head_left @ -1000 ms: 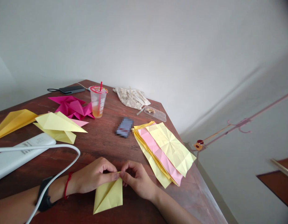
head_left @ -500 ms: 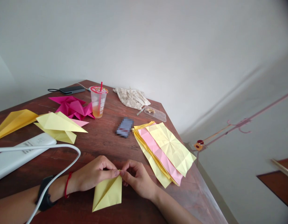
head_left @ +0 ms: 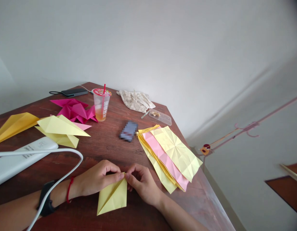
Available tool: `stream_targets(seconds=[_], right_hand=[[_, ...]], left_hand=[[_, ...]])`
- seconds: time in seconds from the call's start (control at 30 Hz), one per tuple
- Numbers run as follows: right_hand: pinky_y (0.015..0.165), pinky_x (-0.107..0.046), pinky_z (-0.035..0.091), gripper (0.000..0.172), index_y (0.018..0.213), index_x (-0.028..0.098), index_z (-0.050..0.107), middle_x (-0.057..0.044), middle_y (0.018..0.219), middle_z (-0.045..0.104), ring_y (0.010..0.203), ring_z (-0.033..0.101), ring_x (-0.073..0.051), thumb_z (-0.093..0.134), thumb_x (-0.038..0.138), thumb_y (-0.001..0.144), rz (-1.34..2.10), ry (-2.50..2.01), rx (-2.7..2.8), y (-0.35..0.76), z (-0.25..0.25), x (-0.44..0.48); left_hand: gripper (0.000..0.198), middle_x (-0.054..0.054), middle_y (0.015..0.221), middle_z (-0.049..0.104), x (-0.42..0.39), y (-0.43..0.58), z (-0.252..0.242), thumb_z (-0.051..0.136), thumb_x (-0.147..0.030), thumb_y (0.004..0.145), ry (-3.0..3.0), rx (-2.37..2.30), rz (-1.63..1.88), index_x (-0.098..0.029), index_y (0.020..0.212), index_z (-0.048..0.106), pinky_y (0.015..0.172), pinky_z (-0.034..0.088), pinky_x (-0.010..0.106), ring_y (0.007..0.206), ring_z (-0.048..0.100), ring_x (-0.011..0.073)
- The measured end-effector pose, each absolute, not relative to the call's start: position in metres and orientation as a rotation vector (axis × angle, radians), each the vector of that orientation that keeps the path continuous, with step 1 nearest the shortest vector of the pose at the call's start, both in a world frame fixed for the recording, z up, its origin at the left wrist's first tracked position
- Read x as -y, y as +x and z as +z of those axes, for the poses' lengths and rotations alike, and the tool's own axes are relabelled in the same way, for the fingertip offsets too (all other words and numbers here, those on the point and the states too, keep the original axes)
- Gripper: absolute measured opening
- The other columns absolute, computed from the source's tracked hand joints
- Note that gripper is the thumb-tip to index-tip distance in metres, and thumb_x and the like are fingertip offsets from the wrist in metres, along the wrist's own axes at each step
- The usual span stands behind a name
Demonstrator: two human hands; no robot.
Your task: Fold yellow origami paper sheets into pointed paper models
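Well, I'm seeing a dark wooden table [head_left: 102, 150] with creased yellow and pink origami sheets [head_left: 170, 157] stacked right of centre. Nearest me lies a folded yellow origami piece [head_left: 112, 197], its top tip pinched closed between the left hand [head_left: 97, 179] and right hand [head_left: 141, 184], the fingers of both curled tight on the paper.

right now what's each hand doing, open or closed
Left hand: closed, pinching the top of the folded yellow paper.
Right hand: closed, pinching the same top corner.
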State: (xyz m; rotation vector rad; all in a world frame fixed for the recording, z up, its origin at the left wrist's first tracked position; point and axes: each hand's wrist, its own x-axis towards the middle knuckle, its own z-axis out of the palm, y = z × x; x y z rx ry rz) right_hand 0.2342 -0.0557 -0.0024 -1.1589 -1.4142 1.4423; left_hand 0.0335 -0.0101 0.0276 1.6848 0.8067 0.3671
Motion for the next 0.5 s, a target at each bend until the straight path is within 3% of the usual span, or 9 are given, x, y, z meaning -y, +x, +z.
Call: stream_targets(seconds=[0.23, 0.37, 0.5], right_hand=[[0.050, -0.022, 0.042, 0.042, 0.077, 0.018, 0.055, 0.002, 0.061, 0.059, 0.054, 0.054, -0.010, 0.068, 0.057, 0.085, 1.414, -1.133, 1.393, 0.2362, -0.0012, 0.0549], [0.049, -0.022, 0.042, 0.042, 0.078, 0.019, 0.054, 0.003, 0.059, 0.059, 0.052, 0.055, -0.011, 0.068, 0.058, 0.084, 1.366, -1.160, 1.339, 0.2395, 0.0005, 0.0512], [0.048, -0.023, 0.044, 0.042, 0.079, 0.019, 0.054, 0.003, 0.057, 0.060, 0.049, 0.055, -0.011, 0.068, 0.058, 0.085, 1.240, -1.193, 1.240, 0.2430, -0.0014, 0.0463]], left_hand=[[0.047, 0.002, 0.066, 0.063, 0.0102, 0.0312, 0.0285, 0.053, -0.050, 0.091, 1.536, -0.765, 0.366, -0.012, 0.076, 0.076, 0.055, 0.033, 0.023, 0.062, 0.049, 0.0149], [0.048, 0.001, 0.063, 0.063, 0.0075, 0.0314, 0.0243, 0.055, -0.053, 0.090, 1.473, -0.850, 0.499, -0.013, 0.068, 0.070, 0.052, 0.033, 0.023, 0.059, 0.050, 0.0148], [0.043, 0.005, 0.079, 0.072, 0.0012, 0.0314, 0.0206, 0.059, -0.054, 0.087, 1.444, -1.018, 0.767, -0.014, 0.082, 0.074, 0.062, 0.045, 0.025, 0.073, 0.061, 0.0208]])
